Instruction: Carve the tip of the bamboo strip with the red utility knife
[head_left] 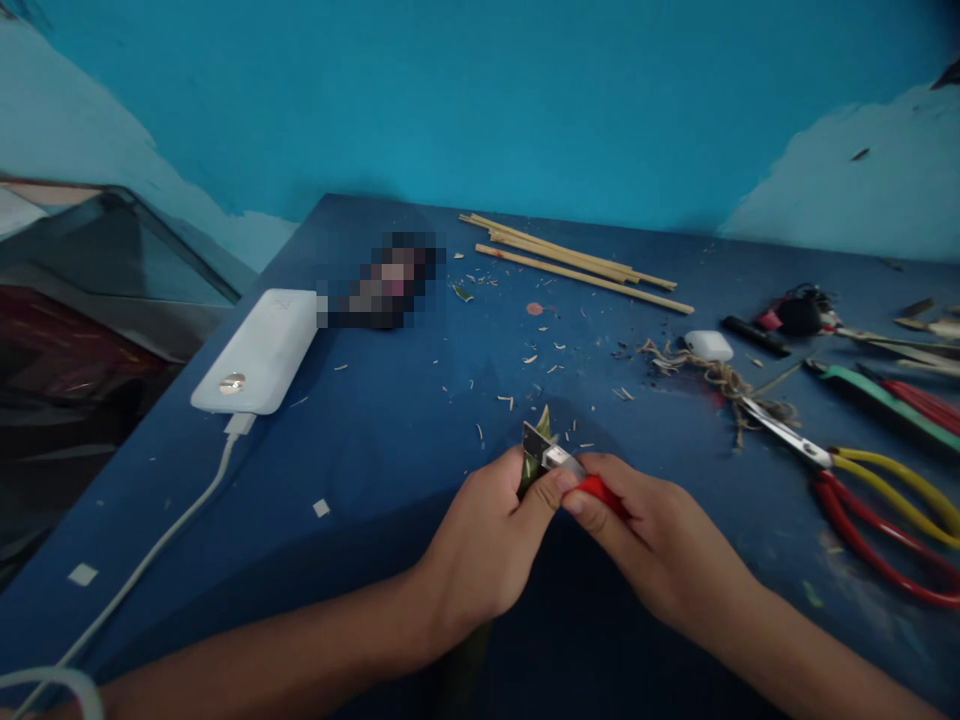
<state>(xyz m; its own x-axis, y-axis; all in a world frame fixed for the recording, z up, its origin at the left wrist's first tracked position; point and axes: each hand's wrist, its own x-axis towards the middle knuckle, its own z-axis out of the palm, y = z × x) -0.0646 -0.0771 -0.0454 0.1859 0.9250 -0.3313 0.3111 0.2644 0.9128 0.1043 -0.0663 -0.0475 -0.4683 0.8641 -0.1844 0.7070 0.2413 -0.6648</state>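
My right hand (pixel 645 530) is closed around the red handle of a utility knife (pixel 600 492). The knife's metal blade lies across a dark green piece with a pale, pointed tip (pixel 544 422), which looks like plant stalk or bamboo. Wrapped round that green piece is my left hand (pixel 480 530), its thumb reaching up by the metal head of the knife. Both hands meet above the front of the blue table. Most of the green piece is hidden in my left fist. Pale shavings (pixel 531 359) lie scattered on the table just beyond the hands.
Several thin wooden sticks (pixel 585 270) lie at the back by the wall. On the left are a white power bank (pixel 259 350), its cable (pixel 180 530) and a blurred-out object (pixel 394 285). Scissors (pixel 817 455), tangled twine (pixel 727 380), a white case (pixel 709 346) and a green-handled tool (pixel 885 400) are at right.
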